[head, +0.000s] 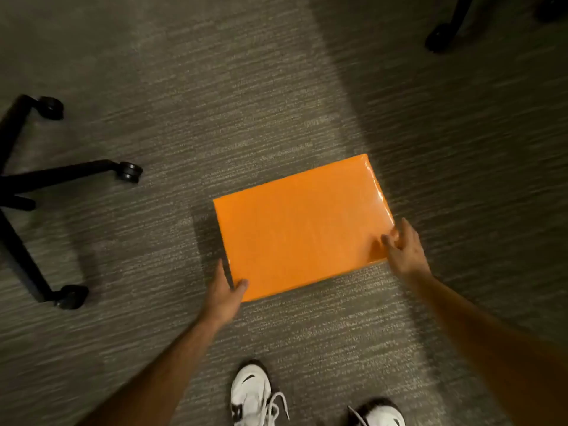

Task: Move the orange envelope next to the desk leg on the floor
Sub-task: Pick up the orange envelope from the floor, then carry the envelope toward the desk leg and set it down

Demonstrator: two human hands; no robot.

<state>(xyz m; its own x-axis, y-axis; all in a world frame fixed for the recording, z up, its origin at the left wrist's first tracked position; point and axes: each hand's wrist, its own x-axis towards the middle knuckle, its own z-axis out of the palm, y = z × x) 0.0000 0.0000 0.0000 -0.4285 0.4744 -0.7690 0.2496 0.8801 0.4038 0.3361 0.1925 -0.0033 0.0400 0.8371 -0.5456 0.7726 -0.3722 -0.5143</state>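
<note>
Both hands [222, 295] [405, 252] pinch orange envelope [302, 229] (near corners).

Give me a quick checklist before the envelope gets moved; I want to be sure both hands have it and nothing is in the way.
1. Left hand on the orange envelope: ok, thumb over its near left corner.
2. Right hand on it: ok, fingers on the near right corner.
3. Grip fully closed on both sides: cannot tell; fingers under the edges are hidden.
4. Envelope off the carpet: cannot tell; a shadow shows along its left edge.
5. Desk leg in sight: not ok, only the chair base at left and another caster at upper right.
6. Shoes clear of the envelope: ok.
</note>
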